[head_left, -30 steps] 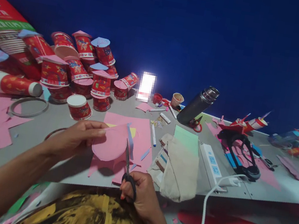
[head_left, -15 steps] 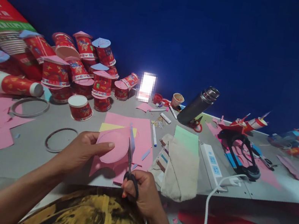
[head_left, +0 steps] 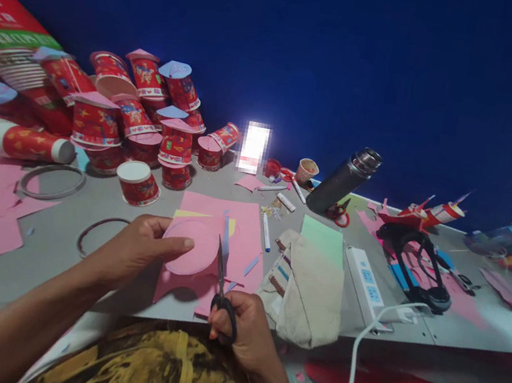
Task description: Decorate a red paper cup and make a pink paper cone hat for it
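Observation:
Between the thumb and fingers of my left hand (head_left: 147, 248) is a round pink paper disc (head_left: 193, 253), pinched at its left side, thumb on top. My right hand (head_left: 244, 328) grips a pair of scissors (head_left: 221, 278) by the black handles. Its blades point away from me and meet the disc's right edge. A blue paper strip (head_left: 228, 229) stands up beside the blade tips. Under the disc lie pink paper sheets (head_left: 250, 223) and a yellow piece (head_left: 183, 213), with blue scraps (head_left: 251, 265) to the right.
Red paper cups (head_left: 99, 124) with paper tops are stacked at the left, beside tape rings (head_left: 52, 182). A dark flask (head_left: 344, 181) leans behind the beige cloth (head_left: 314, 294). Further right are a power strip (head_left: 363, 283) with a white cable and a black strap frame (head_left: 416, 266).
The disc and my left hand have shifted slightly left, away from the blades. My right hand stays nearly in place. The whole view has moved a little.

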Available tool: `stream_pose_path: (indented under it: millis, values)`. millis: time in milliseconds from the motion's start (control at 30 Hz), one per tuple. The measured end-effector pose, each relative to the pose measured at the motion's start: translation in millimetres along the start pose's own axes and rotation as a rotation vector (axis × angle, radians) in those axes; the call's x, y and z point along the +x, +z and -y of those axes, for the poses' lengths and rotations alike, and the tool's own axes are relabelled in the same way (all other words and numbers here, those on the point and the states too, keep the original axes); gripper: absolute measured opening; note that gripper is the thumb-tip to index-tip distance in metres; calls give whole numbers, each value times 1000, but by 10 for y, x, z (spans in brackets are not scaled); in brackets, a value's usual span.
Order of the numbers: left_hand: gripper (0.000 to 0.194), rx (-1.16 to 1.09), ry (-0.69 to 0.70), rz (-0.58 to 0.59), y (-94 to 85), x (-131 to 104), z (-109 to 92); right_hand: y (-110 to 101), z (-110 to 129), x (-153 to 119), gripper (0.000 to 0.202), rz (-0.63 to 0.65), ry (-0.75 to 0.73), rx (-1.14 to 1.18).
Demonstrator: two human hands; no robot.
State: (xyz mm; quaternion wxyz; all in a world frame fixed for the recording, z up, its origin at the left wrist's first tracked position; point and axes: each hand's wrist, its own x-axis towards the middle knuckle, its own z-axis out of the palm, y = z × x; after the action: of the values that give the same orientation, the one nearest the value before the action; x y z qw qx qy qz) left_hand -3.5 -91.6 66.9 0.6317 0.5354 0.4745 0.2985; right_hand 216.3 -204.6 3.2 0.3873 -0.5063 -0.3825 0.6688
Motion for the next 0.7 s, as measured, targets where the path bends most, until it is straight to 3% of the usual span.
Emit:
stream_pose_path:
  millis: [100, 267, 700]
  values:
    - [33, 6, -17, -13, 1, -15, -118, -16, 5, -16, 64, 26, -6, -19]
    - [30, 112, 3, 84, -7, -21, -246, -27, 43, -38, 61, 39, -22, -39]
    - [35, 194, -22, 207, -130, 14, -216, 28, 74, -79, 55, 33, -2, -38]
